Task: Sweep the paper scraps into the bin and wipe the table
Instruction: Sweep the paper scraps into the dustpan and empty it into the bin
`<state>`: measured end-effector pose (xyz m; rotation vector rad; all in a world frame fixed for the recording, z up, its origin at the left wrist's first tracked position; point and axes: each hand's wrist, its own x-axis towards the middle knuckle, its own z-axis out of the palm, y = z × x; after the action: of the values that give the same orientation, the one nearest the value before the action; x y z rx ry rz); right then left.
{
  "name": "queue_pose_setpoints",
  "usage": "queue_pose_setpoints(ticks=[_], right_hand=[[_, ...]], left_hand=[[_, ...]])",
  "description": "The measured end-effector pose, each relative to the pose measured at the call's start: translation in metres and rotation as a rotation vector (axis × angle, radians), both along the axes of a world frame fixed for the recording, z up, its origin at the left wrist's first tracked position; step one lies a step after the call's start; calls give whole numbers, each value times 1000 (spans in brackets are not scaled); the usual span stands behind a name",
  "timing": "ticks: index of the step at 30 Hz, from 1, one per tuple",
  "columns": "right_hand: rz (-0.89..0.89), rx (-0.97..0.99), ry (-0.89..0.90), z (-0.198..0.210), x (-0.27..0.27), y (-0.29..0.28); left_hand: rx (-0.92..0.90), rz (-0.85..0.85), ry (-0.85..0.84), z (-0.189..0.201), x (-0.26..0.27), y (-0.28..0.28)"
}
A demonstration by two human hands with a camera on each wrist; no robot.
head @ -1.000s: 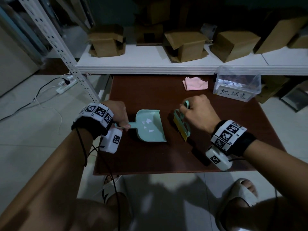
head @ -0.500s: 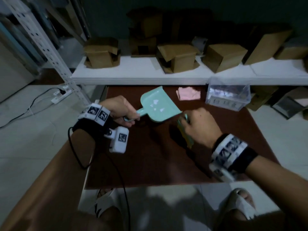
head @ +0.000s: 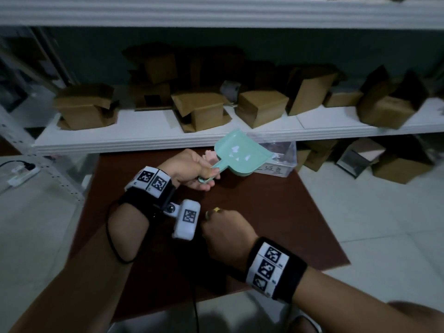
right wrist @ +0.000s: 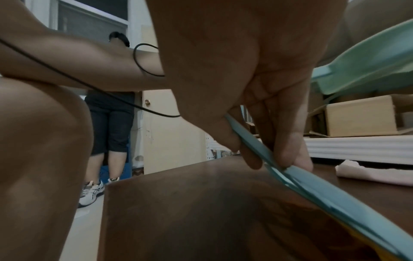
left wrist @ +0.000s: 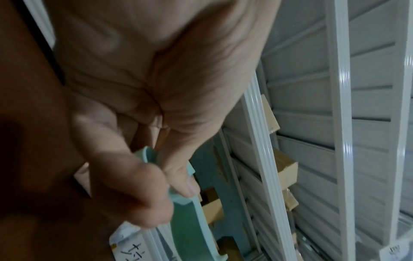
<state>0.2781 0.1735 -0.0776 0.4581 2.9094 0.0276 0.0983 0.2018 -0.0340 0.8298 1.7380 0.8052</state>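
My left hand point(head: 206, 177) grips the handle of a mint-green dustpan point(head: 242, 156) and holds it tilted in the air at the rim of the clear plastic bin point(head: 282, 162) at the back right of the brown table point(head: 264, 212). White paper scraps point(head: 236, 149) lie in the pan. The left wrist view shows thumb and fingers pinching the dustpan handle point(left wrist: 185, 194) above the bin's labelled wall point(left wrist: 134, 250). My right hand point(head: 216, 219) stays low near the table's middle, holding the green brush point(right wrist: 312, 190), which slopes down onto the table. A pink cloth point(right wrist: 368, 173) lies at the back, mostly hidden behind my left hand.
A white shelf point(head: 144, 135) with several cardboard boxes point(head: 262, 106) runs right behind the table. More boxes point(head: 398, 169) stand on the floor to the right. A power strip point(head: 21, 173) lies on the floor at left. Another person's legs point(right wrist: 111, 127) stand beyond the table's left side.
My left hand lifted the dustpan off the table and carried it back and right to the bin, tilting it. My right hand drew the brush nearer to me. My head has tilted up.
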Motion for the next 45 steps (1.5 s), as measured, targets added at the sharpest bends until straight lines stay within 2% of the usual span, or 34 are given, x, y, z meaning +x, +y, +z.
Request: queue_pose_setpoints(ticks=[4,15,20,32,40,45], right_hand=[[-20,-33,61,-4,10,14],[-95,-46,87,10,34,32],[-99,-30,70,12,34,31],[-98,10,85,4,27,32],[-136,-21,96,6,26,35],[-130,-28,98,7,25,37]], left_hand=[[-29,-49,10,0,21,31],[-59,-10,-148,16,55,101],[-53,-20,-282,23,68,107],[-101,19,-281,34,59,100],[-24,62,-454,36,61,96],[-25,43,-388,38,59,94]])
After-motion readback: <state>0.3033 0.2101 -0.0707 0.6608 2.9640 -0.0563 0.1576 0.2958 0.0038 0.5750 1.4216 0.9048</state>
